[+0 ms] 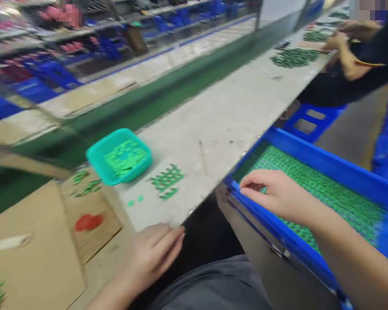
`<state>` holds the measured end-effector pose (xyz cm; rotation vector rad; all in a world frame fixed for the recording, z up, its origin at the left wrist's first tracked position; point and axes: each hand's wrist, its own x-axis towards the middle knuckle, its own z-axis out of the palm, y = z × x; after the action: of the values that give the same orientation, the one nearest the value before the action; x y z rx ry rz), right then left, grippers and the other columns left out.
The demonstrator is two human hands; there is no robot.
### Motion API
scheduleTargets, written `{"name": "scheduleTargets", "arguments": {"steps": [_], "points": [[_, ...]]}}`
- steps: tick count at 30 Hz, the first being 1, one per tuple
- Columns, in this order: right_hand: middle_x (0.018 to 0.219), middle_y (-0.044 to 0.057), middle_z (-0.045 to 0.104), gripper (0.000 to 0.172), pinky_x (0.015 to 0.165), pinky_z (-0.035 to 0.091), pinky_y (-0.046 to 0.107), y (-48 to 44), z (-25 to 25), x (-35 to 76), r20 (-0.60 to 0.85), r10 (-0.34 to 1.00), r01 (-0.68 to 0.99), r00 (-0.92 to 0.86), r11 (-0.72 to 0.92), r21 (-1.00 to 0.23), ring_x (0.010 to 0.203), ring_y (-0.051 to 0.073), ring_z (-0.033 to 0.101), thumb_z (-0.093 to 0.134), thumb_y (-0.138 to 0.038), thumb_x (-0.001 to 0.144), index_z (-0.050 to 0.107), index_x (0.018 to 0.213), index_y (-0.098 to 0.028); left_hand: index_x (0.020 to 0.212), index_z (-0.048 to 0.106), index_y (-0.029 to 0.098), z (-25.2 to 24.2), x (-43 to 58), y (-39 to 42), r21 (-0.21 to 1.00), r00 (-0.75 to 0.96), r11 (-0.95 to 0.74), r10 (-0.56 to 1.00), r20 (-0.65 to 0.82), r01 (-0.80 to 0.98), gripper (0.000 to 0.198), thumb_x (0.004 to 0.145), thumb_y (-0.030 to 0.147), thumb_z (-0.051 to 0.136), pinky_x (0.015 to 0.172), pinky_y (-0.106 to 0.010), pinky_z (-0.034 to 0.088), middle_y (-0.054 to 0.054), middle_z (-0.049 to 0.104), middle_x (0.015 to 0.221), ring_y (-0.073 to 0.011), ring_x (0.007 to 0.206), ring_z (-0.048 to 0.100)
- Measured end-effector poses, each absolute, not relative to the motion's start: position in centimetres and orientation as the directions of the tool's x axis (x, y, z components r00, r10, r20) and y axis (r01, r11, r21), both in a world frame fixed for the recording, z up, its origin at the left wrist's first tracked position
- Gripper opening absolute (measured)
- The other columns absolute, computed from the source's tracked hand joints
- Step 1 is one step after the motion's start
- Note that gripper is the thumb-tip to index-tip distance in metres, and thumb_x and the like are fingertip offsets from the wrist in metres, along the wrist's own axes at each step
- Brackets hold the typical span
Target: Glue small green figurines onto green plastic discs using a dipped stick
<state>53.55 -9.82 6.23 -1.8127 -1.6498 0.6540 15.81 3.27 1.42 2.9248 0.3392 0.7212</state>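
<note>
My right hand (271, 191) is over the near edge of a blue crate (330, 165), its fingers curled toward the thumb. A bit of green shows in the gap between them; whether it is held cannot be made out. Small green pieces (313, 189) cover the crate's bottom in dense rows. My left hand (157, 252) is at the table's near edge, fingers together and bent, their undersides hidden. Beyond it on the table (194, 129) is a cluster of green pieces (166, 178) in short rows, with two small light-green pieces (136, 201) beside them.
A turquoise basket (145, 161) holds light-green pieces. To the left are cardboard sheets (35, 245), a red item (89, 221) and more green pieces (87, 183). At the far right, a co-worker's hands (339, 38) are near another green pile (294, 57). A blue stool (313, 120) stands behind the crate.
</note>
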Motion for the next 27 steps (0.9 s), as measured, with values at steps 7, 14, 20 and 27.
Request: {"name": "scheduleTargets", "arguments": {"steps": [7,14,20,27], "points": [[0.117,0.013,0.09,0.013,0.098,0.056,0.032,4.6,8.8,41.3,0.013,0.931,0.836,-0.364,0.333,-0.437,0.11,0.025,0.081,0.079,-0.01,0.108,0.09,0.113,-0.016,0.12,0.073,0.018,1.4,15.3,2.7,0.123,0.829,-0.976,0.219,0.514,0.181,0.013,0.109,0.012,0.069,0.062,-0.034,0.049,0.001,0.07,0.081,-0.0163,0.066,0.066],[0.109,0.018,0.088,0.023,0.09,0.051,0.035,5.9,9.7,39.8,-0.138,0.917,0.91,-0.373,0.333,-0.247,0.102,0.028,0.078,0.066,-0.008,0.112,0.088,0.106,-0.012,0.118,0.071,0.019,1.7,15.0,2.9,0.147,0.806,-0.979,0.202,0.557,0.144,0.012,0.117,0.014,0.06,0.061,-0.035,0.048,0.002,0.068,0.079,-0.0165,0.066,0.063],[0.116,0.016,0.087,0.021,0.088,0.05,0.035,5.7,9.3,40.0,-0.112,0.913,0.901,-0.393,0.358,-0.245,0.107,0.028,0.077,0.067,-0.007,0.11,0.087,0.116,-0.013,0.118,0.072,0.018,1.6,15.2,3.1,0.164,0.803,-0.978,0.202,0.56,0.132,0.012,0.116,0.013,0.061,0.063,-0.036,0.05,0.001,0.068,0.08,-0.017,0.068,0.063],[0.104,0.013,0.085,0.027,0.084,0.051,0.035,6.7,8.6,39.4,-0.053,0.892,0.861,-0.45,0.417,-0.292,0.093,0.026,0.074,0.066,-0.002,0.108,0.086,0.095,-0.015,0.117,0.072,0.018,1.7,15.6,3.1,0.158,0.805,-0.978,0.202,0.558,0.136,0.013,0.116,0.013,0.06,0.063,-0.035,0.052,0.001,0.07,0.081,-0.017,0.068,0.064]]}}
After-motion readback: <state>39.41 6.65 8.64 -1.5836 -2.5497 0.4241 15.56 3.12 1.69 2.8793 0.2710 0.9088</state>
